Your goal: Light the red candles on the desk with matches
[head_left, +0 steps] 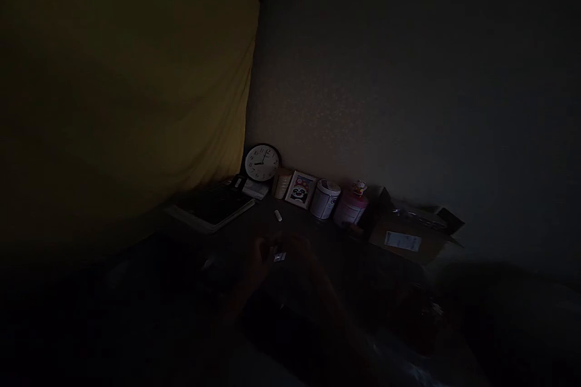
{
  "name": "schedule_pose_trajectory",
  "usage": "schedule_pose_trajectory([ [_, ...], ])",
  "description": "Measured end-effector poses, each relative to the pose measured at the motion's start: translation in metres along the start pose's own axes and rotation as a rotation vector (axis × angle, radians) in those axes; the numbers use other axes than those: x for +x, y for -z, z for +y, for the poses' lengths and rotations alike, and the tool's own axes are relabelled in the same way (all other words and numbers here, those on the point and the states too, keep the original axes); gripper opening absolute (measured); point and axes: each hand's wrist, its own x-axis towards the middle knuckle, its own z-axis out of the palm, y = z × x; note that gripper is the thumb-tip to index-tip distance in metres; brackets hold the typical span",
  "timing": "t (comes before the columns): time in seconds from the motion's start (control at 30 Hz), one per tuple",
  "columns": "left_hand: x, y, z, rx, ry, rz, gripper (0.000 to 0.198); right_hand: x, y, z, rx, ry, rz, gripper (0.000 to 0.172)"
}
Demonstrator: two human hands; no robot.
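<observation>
The scene is very dark, so both hands show only as dim shapes over the desk [231, 233]. My left hand [258, 257] and my right hand [300, 247] are close together, fingers bent inward around a small pale, shiny piece [279, 257]. Its kind cannot be made out. Both hands look closed at it, though the fingertips are mostly lost in shadow. Just beyond them, a small white rounded stick [278, 215] lies on the desk.
Along the wall stand a round clock [262, 162], a framed panda picture [300, 188], a white tub [325, 199], a pink container [350, 207] with a figurine [359, 187] on top, and an open cardboard box [408, 233]. A dark flat tray-like thing [211, 227] lies left, below a yellow curtain [181, 84].
</observation>
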Motion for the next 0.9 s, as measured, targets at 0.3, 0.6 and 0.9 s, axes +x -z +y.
schedule_pose_trajectory([
  [0.3,0.011,0.004,-0.004,-0.061,-0.022,-0.057,0.041,0.006,-0.003,0.010,-0.214,-0.047,0.003,0.015],
  [0.6,0.001,0.007,0.014,-0.072,-0.006,-0.065,0.033,0.006,-0.013,0.005,-0.283,-0.045,-0.040,0.019],
  [0.9,0.000,0.005,0.009,-0.098,-0.009,-0.052,0.035,0.002,-0.012,-0.007,-0.384,-0.171,0.095,0.021],
])
